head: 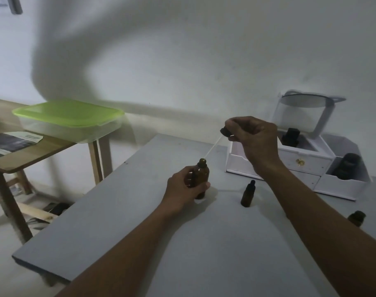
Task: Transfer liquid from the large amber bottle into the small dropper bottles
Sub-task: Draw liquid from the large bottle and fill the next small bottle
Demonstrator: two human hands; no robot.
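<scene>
While the amber bottle [201, 179] stands uncapped on the grey counter [118, 221], the left hand [186, 189] is wrapped around its body. Up and to the right, the right hand [250, 136] pinches a dropper [217, 144], the pipette tip at the bottle's mouth. A capped small bottle [248, 194] stands just right of the left hand, below the right wrist.

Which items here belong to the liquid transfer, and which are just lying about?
In use: amber bottle in left hand; dropper in right hand; small bottle.
Lying about: green-lidded box; white organiser; leaflet.
</scene>
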